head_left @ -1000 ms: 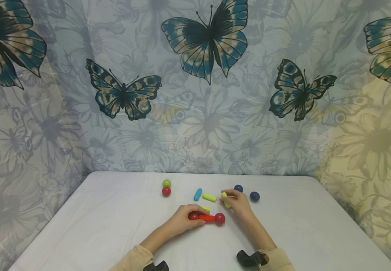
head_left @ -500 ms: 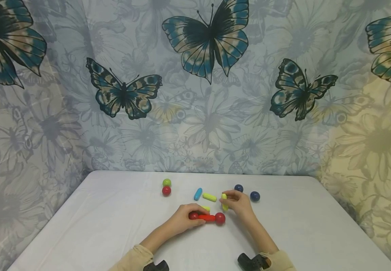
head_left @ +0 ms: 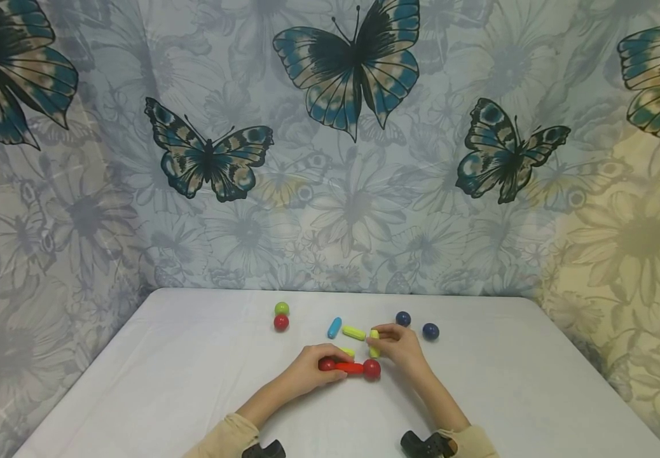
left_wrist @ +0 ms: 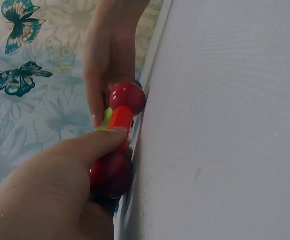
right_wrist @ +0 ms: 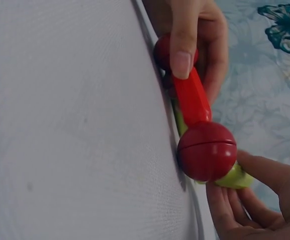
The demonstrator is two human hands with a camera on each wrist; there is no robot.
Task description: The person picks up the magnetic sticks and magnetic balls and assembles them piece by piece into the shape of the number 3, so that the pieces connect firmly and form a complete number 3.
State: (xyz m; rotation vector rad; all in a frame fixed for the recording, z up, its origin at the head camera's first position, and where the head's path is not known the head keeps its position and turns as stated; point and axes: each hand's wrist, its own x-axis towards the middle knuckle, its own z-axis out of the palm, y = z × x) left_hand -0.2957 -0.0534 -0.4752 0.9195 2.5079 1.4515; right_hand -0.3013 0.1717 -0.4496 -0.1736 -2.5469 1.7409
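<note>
My left hand [head_left: 309,370] grips the left end of a red rod [head_left: 350,368] with a dark red ball [head_left: 371,369] at its right end. Under my left fingers sits a second red ball [left_wrist: 110,175], partly covered. Behind the red rod another yellow-green rod [head_left: 348,352] shows only in part. My right hand [head_left: 403,348] pinches a yellow-green rod [head_left: 374,343] between thumb and fingers, its length pointing away from me, just behind the right red ball. In the right wrist view, that ball hides part of the pinched rod [right_wrist: 236,177].
Beyond the hands lie a blue rod [head_left: 334,327] and a loose yellow-green rod [head_left: 354,333]. Farther left, a green ball [head_left: 281,309] and a red ball [head_left: 281,323] sit together. Two dark blue balls [head_left: 430,331] are at right on the white table [head_left: 164,381].
My right hand has shifted slightly left, and the yellow-green rod in it has turned from tilted to nearly straight, coming closer to the right red ball. My left hand stays still.
</note>
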